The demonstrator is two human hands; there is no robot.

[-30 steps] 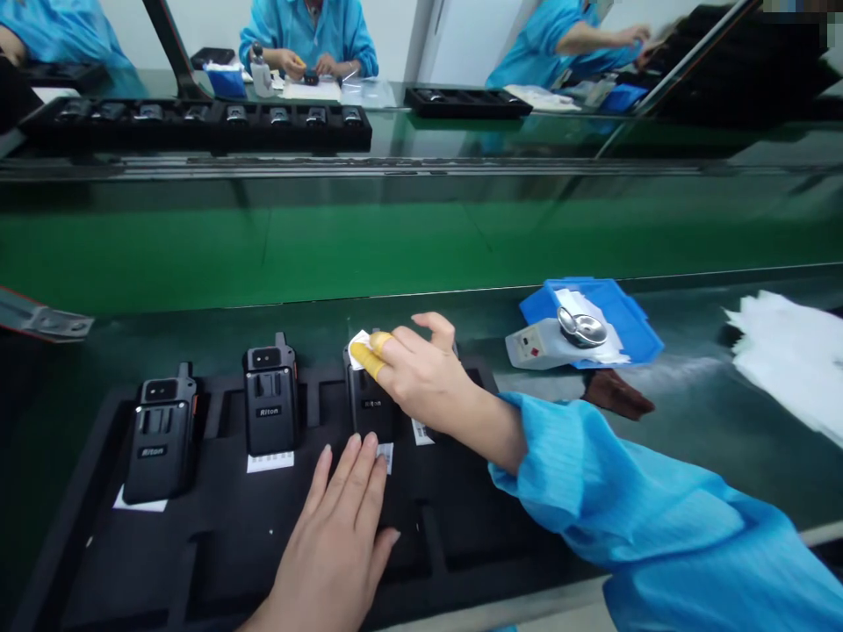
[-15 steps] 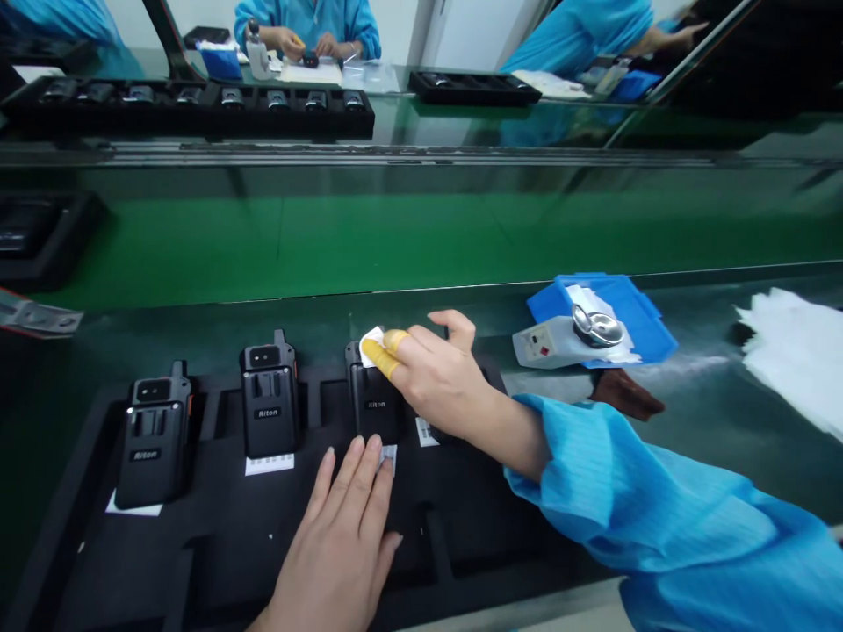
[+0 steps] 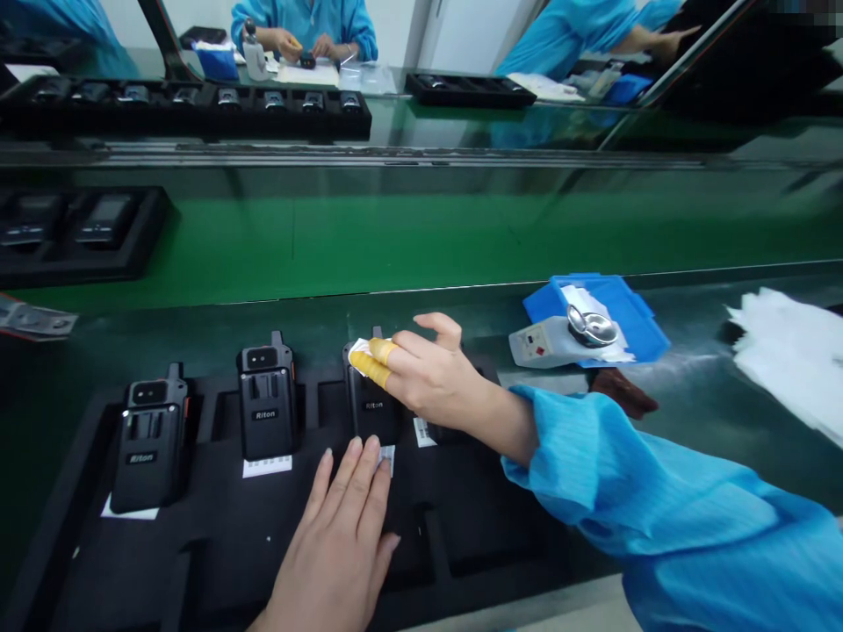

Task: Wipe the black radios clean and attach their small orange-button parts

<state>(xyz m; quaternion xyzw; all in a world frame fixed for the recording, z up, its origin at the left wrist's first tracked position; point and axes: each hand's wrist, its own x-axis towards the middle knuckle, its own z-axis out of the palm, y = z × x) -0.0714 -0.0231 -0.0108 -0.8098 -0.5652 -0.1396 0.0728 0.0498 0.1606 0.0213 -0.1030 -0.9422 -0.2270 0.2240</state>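
The right hand [image 3: 425, 373] grasps a small white cloth [image 3: 359, 346] against a black rectangular handset [image 3: 369, 419] in a black foam tray [image 3: 227, 562] — wiping seemingly unfinished, progress on neighbouring handsets [image 3: 265, 416] unclear — the flat left hand [image 3: 335, 546] grasping nothing.

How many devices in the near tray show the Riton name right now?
3: the left-end device, the second device beside it, and the third device, partly covered by the right hand. Another may be hidden behind that hand.
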